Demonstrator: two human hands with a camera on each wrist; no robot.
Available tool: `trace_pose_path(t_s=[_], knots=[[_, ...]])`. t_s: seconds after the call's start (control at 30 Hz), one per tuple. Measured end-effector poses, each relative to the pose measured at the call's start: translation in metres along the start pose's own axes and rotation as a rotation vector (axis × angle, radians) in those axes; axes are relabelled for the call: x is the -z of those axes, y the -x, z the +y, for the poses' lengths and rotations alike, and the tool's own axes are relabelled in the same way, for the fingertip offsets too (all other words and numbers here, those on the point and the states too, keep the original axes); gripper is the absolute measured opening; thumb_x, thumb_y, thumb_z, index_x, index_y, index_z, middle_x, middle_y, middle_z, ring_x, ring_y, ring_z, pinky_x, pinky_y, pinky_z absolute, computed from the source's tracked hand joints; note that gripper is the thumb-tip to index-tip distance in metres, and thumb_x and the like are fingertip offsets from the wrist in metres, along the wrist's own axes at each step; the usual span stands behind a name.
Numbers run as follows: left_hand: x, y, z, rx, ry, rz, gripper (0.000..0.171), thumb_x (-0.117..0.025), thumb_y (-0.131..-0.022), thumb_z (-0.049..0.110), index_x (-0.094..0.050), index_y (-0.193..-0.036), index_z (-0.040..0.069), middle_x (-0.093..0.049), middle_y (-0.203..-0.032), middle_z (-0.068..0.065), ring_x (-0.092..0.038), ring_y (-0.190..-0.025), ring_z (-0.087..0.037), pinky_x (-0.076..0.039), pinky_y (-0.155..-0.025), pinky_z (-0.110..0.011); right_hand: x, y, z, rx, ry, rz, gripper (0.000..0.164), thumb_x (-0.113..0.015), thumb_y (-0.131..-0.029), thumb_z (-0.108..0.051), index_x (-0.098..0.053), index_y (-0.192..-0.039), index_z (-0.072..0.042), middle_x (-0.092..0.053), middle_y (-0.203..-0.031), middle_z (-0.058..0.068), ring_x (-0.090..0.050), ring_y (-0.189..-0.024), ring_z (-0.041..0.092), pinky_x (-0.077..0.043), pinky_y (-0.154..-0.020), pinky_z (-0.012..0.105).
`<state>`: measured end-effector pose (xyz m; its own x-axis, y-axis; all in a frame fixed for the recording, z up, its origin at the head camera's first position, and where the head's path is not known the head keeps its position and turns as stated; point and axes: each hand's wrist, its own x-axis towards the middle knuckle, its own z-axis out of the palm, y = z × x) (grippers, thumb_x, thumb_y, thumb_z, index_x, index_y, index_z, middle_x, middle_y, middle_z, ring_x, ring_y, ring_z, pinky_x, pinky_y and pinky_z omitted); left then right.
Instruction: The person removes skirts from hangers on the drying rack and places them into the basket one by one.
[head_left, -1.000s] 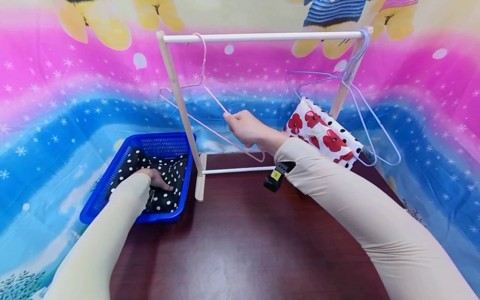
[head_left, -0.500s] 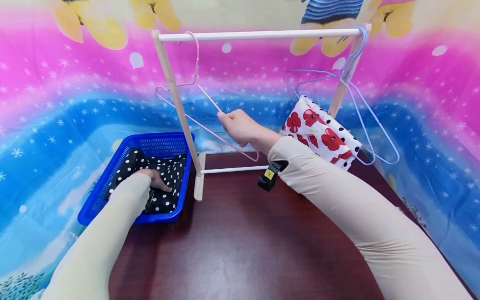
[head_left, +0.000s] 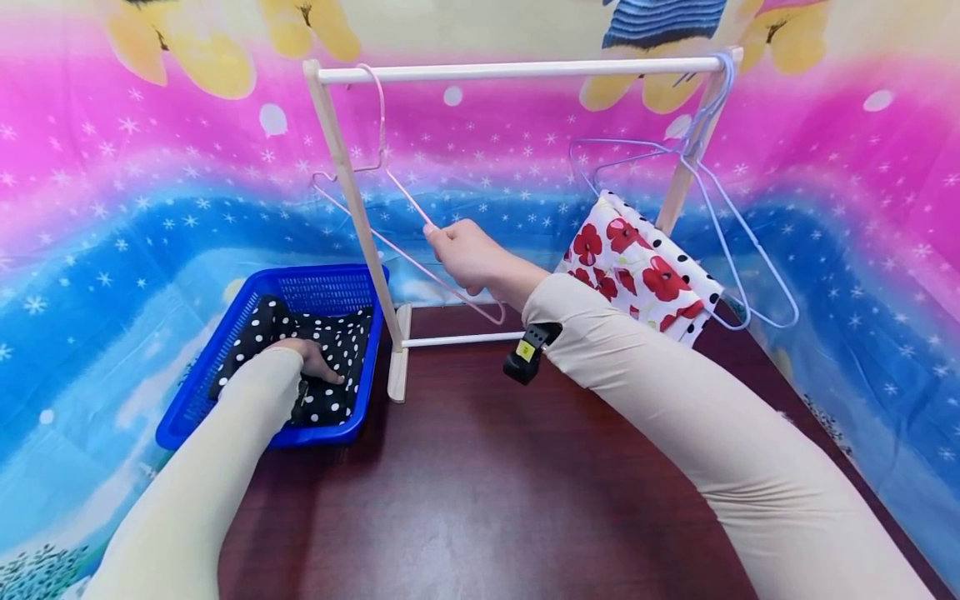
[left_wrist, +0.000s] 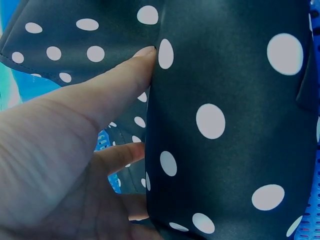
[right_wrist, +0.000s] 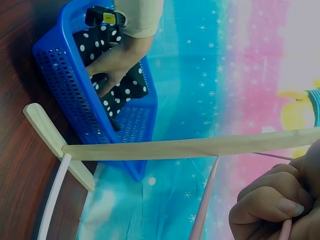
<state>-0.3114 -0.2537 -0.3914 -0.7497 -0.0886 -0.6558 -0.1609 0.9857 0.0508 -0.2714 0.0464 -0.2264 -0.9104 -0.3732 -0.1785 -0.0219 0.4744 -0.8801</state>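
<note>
My right hand (head_left: 467, 254) grips one sloping arm of a pink clothes hanger (head_left: 450, 287), whose hook hangs over the rack's top bar near its left end. In the right wrist view, the curled fingers (right_wrist: 267, 205) hold the pink hanger wire. My left hand (head_left: 313, 360) rests inside a blue plastic basket (head_left: 307, 436) on black cloth with white dots (head_left: 352, 333). Seen from the left wrist, the thumb and fairly straight fingers touch the edge of a cloth fold (left_wrist: 230, 150); the ends of the fingers are hidden behind it.
A small wooden clothes rack (head_left: 525, 71) stands on the dark red-brown table (head_left: 450, 500). At its right end hang several lavender hangers (head_left: 738, 242). Beneath them is white fabric with red flowers (head_left: 663, 279). A patterned backdrop (head_left: 480, 133) encloses the table.
The pink hanger has slid left along the top bar, with my right hand moving left on it. My left hand has stayed in place on the dotted cloth.
</note>
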Motion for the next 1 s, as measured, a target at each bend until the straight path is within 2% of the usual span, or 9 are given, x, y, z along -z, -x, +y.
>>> trace_pose_path(t_s=[0.4,0.87,1.0], knots=[[-0.005,-0.006,-0.004,-0.013,0.044,0.011,0.099,-0.066,-0.092,0.051,-0.019,-0.155,-0.009,-0.021,-0.156,-0.040,-0.025,-0.147,-0.053,-0.028,-0.122,-0.060,-0.005,0.001,0.000,0.018,-0.027,-0.005,0.053,-0.032,-0.110,-0.043,-0.033,-0.066,-0.014,-0.021,-0.053,-0.004,-0.016,-0.046,0.013,-0.020,-0.047,0.028],[-0.002,0.005,-0.002,-0.020,0.079,0.026,0.099,-0.067,-0.093,0.048,-0.017,-0.156,-0.010,-0.018,-0.158,-0.039,-0.022,-0.149,-0.052,-0.027,-0.122,-0.059,-0.007,0.006,0.000,0.041,0.000,0.001,0.051,-0.032,-0.111,-0.041,-0.033,-0.068,-0.014,-0.024,-0.053,-0.004,-0.016,-0.046,0.012,-0.021,-0.048,0.029],[0.002,0.009,-0.003,-0.025,0.053,0.037,0.096,-0.066,-0.093,0.049,-0.021,-0.154,-0.011,-0.024,-0.156,-0.039,-0.029,-0.146,-0.052,-0.030,-0.121,-0.060,-0.008,0.007,-0.001,0.053,-0.002,0.002,0.050,-0.033,-0.111,-0.038,-0.031,-0.067,-0.015,-0.024,-0.054,-0.004,-0.017,-0.047,0.013,-0.021,-0.048,0.029]])
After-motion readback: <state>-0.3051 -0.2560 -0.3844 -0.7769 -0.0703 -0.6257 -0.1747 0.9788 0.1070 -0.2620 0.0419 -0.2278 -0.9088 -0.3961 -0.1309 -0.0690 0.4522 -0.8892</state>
